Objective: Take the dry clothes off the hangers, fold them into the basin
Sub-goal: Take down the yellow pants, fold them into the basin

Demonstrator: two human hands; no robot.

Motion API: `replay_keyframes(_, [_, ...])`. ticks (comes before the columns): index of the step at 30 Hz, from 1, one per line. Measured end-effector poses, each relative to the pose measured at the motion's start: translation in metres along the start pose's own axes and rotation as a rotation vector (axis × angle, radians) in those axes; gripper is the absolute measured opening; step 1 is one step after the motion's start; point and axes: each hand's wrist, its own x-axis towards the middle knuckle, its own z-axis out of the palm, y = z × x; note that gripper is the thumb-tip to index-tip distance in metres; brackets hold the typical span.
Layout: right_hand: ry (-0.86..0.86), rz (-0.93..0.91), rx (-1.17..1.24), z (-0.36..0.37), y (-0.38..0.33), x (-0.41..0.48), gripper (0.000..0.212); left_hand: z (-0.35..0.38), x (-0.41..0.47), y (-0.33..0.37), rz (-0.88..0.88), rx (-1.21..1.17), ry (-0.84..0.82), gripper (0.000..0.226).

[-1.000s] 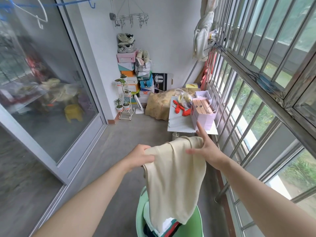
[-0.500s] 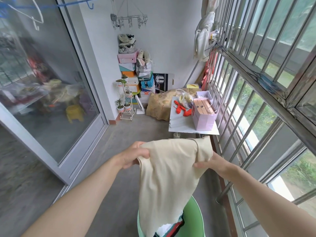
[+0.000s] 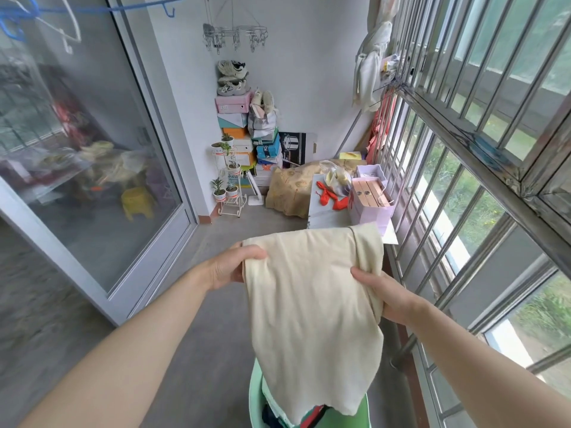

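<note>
Left hand (image 3: 230, 267): fingers curled over the upper left edge of the cream garment (image 3: 312, 304), gripping it, knuckles on top.
Right hand (image 3: 386, 296): thumb pressed flat on the cloth at the garment's right edge; the fingers are under the fabric and hidden, so it holds the edge in a pinch.
Cream garment: held up between both hands, doubled over along its top, hanging down in one wide panel; its lower end dangles into the mouth of the basin (image 3: 360, 410).
Basin: green, standing on the concrete floor right below the hands, partly covered by the garment.
Clothes in the basin (image 3: 312, 415): dark, red and white pieces showing under the hanging cloth; whether they are folded I cannot tell.
Hangers: a blue hanger (image 3: 15, 29) and a white hanger (image 3: 72, 26) hang bare at the upper left, in front of the glass door (image 3: 92, 143).
Table (image 3: 327, 214): beyond the garment, against the window bars (image 3: 457, 168).
Tabletop: a lilac paper bag (image 3: 370, 208) at its right edge, red items (image 3: 332, 196) beside the bag.
Far wall: stacked shoe boxes (image 3: 234, 118) in the corner, a small plant stand (image 3: 227, 183) in front of them.
</note>
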Motion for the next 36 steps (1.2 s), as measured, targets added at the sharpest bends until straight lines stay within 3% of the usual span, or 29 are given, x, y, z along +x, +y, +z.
replay_keyframes(3, [0.054,0.046,0.123,0.008,-0.005,0.003,0.029,-0.001,0.001,-0.007,-0.01,-0.037,0.059,0.076])
replay_keyframes(7, [0.081,0.103,0.227,0.012,-0.007,0.007,0.041,0.006,-0.002,-0.008,-0.019,-0.305,0.052,0.044])
replay_keyframes(10, [0.071,0.099,0.302,0.015,-0.012,0.011,0.05,0.008,-0.003,-0.006,0.022,-0.678,0.033,0.065])
replay_keyframes(12, [0.035,0.103,0.351,0.019,-0.017,0.011,0.055,0.015,-0.001,-0.017,-0.05,-0.748,0.034,0.08])
replay_keyframes(15, [-0.011,0.057,0.442,0.019,-0.019,0.012,0.052,0.036,0.0,-0.044,-0.199,-0.694,0.023,0.077])
replay_keyframes(17, [-0.014,0.007,0.473,0.015,-0.02,0.01,0.047,0.043,0.006,-0.052,-0.21,-0.717,0.004,0.078])
replay_keyframes(20, [-0.01,0.016,0.3,0.007,-0.017,0.006,0.035,0.036,0.012,-0.051,-0.173,-0.63,0.044,0.064])
replay_keyframes(22, [0.039,0.021,0.175,0.005,-0.012,0.007,0.037,0.029,0.02,-0.057,-0.118,-0.489,0.158,0.053])
replay_keyframes(25, [0.157,-0.004,0.107,0.007,-0.007,0.011,0.033,0.028,0.026,-0.062,-0.002,-0.296,0.318,0.068])
replay_keyframes(28, [0.246,-0.029,0.096,0.008,-0.004,0.014,0.036,0.031,0.024,-0.06,0.134,-0.156,0.323,0.085])
replay_keyframes(30, [0.286,-0.076,0.085,0.006,-0.002,0.017,0.062,0.032,0.021,-0.058,0.22,-0.039,0.277,0.072])
replay_keyframes(32, [0.315,-0.134,0.066,0.005,-0.002,0.016,0.09,0.033,0.02,-0.058,0.241,0.04,0.21,0.043])
replay_keyframes(33, [0.293,-0.159,0.038,0.005,-0.003,0.014,0.09,0.034,0.018,-0.056,0.239,0.044,0.181,0.034])
replay_keyframes(36, [0.132,-0.167,-0.131,0.005,0.0,0.01,0.063,0.032,0.017,-0.057,0.196,-0.008,0.195,0.025])
